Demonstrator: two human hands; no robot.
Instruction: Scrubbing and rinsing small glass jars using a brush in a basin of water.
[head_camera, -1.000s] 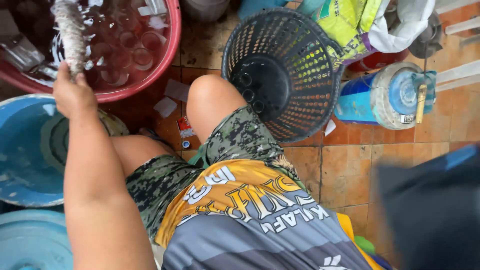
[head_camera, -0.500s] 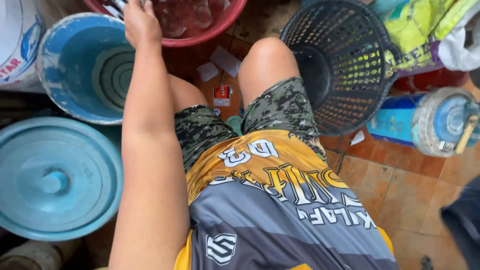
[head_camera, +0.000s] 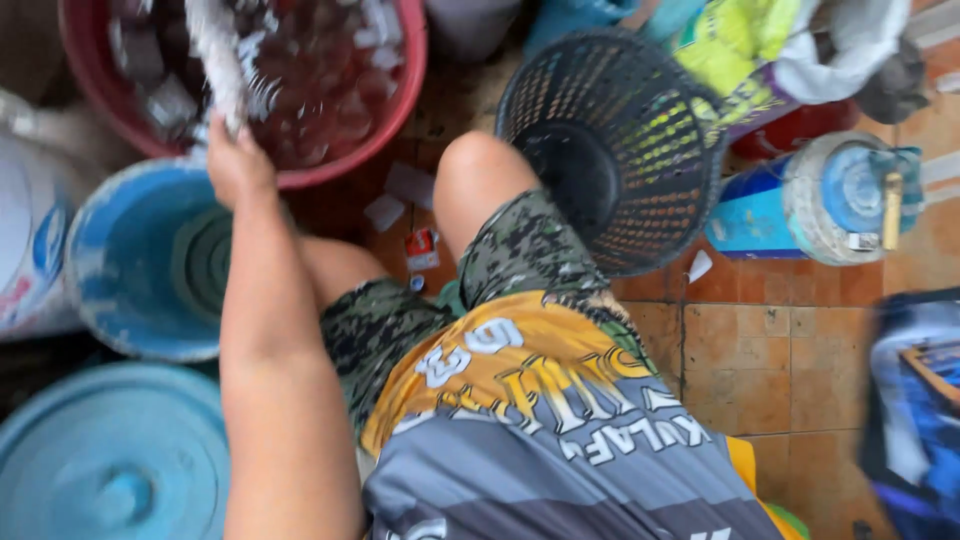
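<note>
My left hand (head_camera: 238, 160) reaches forward over the near rim of a red basin (head_camera: 405, 85) and is closed around the handle of a whitish bristle brush (head_camera: 218, 55). The brush stands up over the water. Several clear glasses (head_camera: 320, 105) lie under the water in the basin; the picture is blurred there. My right hand is out of view. My bare knees and camouflage shorts sit just behind the basin.
A black perforated basket (head_camera: 610, 150) lies tilted at my right knee. A blue bucket (head_camera: 130, 260) and a blue lid (head_camera: 110, 460) are on the left. A blue and white cylinder (head_camera: 810, 200) lies on the orange tiled floor (head_camera: 760, 360). Bags (head_camera: 740, 50) are piled behind.
The view swung to the left and down, then back up. My left hand has stayed at the red basin, closed on the brush throughout.
</note>
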